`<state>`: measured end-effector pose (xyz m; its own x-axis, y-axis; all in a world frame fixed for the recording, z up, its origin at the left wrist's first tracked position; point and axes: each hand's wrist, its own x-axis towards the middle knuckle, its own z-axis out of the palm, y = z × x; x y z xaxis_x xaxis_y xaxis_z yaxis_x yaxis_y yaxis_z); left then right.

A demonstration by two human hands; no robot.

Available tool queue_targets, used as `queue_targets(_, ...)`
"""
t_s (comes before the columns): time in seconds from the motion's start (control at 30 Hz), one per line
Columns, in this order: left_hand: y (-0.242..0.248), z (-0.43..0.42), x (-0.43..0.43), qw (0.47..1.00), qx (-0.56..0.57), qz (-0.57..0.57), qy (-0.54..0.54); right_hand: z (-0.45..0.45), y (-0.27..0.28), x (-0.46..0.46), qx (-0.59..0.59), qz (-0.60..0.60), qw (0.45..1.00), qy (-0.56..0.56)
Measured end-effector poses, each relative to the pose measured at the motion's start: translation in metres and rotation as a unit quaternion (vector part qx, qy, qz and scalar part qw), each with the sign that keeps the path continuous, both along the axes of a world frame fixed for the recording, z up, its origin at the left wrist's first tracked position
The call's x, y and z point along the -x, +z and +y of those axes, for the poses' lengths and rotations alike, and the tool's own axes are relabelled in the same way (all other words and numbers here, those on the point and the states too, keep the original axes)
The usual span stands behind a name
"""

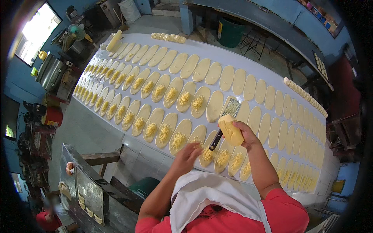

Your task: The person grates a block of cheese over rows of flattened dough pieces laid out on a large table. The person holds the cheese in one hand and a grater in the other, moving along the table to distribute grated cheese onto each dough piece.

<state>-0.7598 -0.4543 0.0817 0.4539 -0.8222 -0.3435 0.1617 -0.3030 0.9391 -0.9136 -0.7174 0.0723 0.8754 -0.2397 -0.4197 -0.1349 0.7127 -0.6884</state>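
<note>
My right hand (246,133) grips a block of yellow cheese (231,131) above the table. A metal hand grater (232,107) with a black handle (215,140) shows behind the cheese; whether it rests on the dough or is also held cannot be made out. My left hand (186,157), slightly blurred, hovers over the near row of flattened dough ovals, its fingers loosely apart with nothing visible in them. Under its fingertips, an oval dough piece (198,132) bears grated cheese. Close by, another heap of grated cheese (178,141) tops its neighbour.
Rows of dough ovals cover the white table (204,46). A rolling pin (114,40) lies at its far left corner. Rolled dough pieces (306,96) line the far right edge. Behind me stands a metal-topped bench (113,201); a person in red (48,220) is at lower left.
</note>
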Motion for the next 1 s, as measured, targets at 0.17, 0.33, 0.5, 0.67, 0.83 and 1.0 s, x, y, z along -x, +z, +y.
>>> queue_targets(0.17, -0.012, -0.089, -0.004, 0.995, 0.029, -0.01, -0.09, 0.005, -0.001, -0.024, -0.005, 0.052, 0.998, -0.041)
queue_targets(0.33, -0.075, -0.109, -0.013, 0.988, 0.042, -0.096, -0.114, 0.0, -0.003, -0.043, 0.022, 0.099, 0.994, -0.034)
queue_targets(0.5, -0.092, -0.117, -0.015, 0.993, -0.012, 0.059, -0.097, -0.01, -0.002, -0.036, 0.163, 0.157, 0.971, -0.072)
queue_targets(0.67, -0.089, -0.123, -0.013, 0.926, -0.052, 0.374, 0.023, -0.018, -0.03, -0.04, 0.437, 0.187, 0.878, -0.062)
queue_targets(0.83, -0.089, -0.125, -0.014, 0.91, -0.053, 0.409, 0.029, -0.021, -0.04, -0.055, 0.594, 0.182, 0.782, 0.047)
queue_targets(1.0, -0.106, -0.117, -0.003, 0.972, 0.002, 0.235, 0.003, -0.057, -0.047, -0.08, 0.647, 0.243, 0.719, 0.073)
